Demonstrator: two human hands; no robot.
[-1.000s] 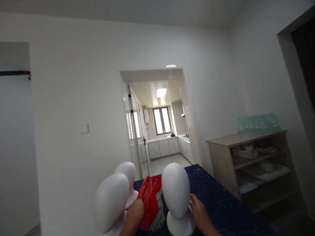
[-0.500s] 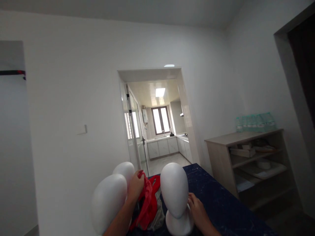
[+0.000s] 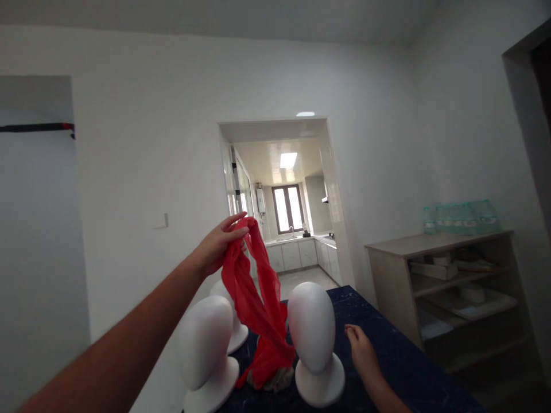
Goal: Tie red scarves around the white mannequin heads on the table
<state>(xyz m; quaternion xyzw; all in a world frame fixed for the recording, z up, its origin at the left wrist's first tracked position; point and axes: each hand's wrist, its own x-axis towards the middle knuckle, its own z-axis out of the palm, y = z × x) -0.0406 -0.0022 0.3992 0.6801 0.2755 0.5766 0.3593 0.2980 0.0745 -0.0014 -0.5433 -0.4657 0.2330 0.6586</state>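
Note:
A sheer red scarf (image 3: 267, 287) hangs in a loop from my left hand (image 3: 230, 236), whose fingers are closed on its upper part. The scarf's lower end rests on a greyish-beige cloth (image 3: 278, 381) on the dark blue table. Just right of it a white foam mannequin head (image 3: 311, 327) stands upright on its base. My right hand (image 3: 360, 347) is beside that head, apart from it, with fingers loosely bent and nothing visible in them. Below my left forearm stands another white mannequin head (image 3: 205, 338), and a third mannequin head (image 3: 239, 327) is partly hidden behind it and the scarf.
The dark blue marbled table (image 3: 387, 367) extends beyond my right hand. On the right stands a wooden shelf unit (image 3: 390, 292) with several water bottles (image 3: 462, 217) on top. A doorway ahead opens onto a kitchen with a window (image 3: 287, 207).
My left hand has risen, lifting the red scarf into a hanging loop above the table. My right hand has come away from the nearest mannequin head, a little to the right.

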